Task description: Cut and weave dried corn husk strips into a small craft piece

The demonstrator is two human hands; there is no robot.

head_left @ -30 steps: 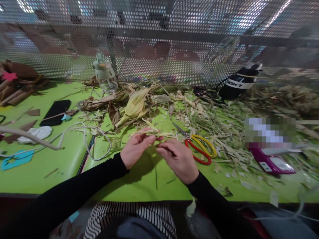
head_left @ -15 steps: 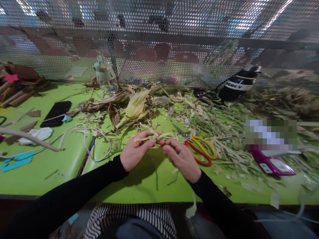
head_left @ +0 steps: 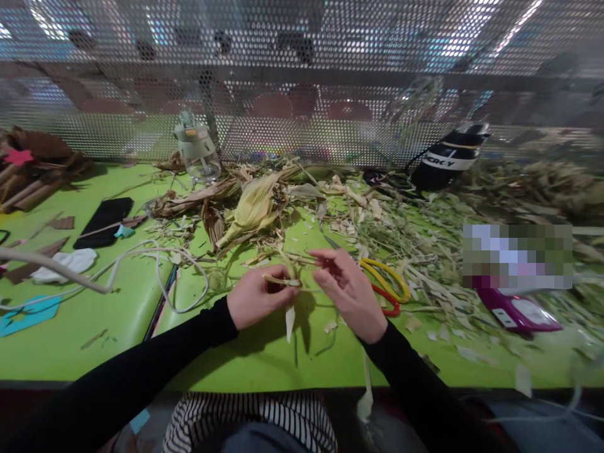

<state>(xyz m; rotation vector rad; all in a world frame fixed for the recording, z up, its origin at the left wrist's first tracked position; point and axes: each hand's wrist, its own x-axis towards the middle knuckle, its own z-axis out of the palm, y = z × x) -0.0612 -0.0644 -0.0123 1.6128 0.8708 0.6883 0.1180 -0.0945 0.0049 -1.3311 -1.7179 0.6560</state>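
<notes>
At the far left edge of the green table [head_left: 70, 352], brown husk rolls [head_left: 33, 182] with a pink star were piled, and a turquoise paper cutout [head_left: 28, 313] lay nearer the front. A black phone [head_left: 104, 221] was seen lying flat beyond a white cable [head_left: 155, 277] that looped across the surface. By the perforated metal screen [head_left: 302, 75] a lidded drinking bottle [head_left: 195, 148] stood upright.

A heap of corn husks [head_left: 250, 204], pale yellow-green and dry, was spread across the middle of the table. Just in front of it, above the bare green surface, the left hand [head_left: 259, 299] was closed around a thin husk strip [head_left: 283, 281]. The strip was pale straw-coloured, narrow and flat; it was pinched between thumb and fingers, and a whitish end hung down below the hand. The right hand [head_left: 352, 292] was held just beside it, with the fingers loosely curled and the fingertips pinching the other part of the same strip, which was stretched between the two hands.

Red and yellow scissors [head_left: 389, 289] lay on the table just behind the right hand, partly hidden by it. Further right, cut husk scraps [head_left: 434, 270] were scattered thickly, a black bottle [head_left: 448, 160] lay tilted against the screen, and a magenta device [head_left: 514, 311] rested near the table's right side.
</notes>
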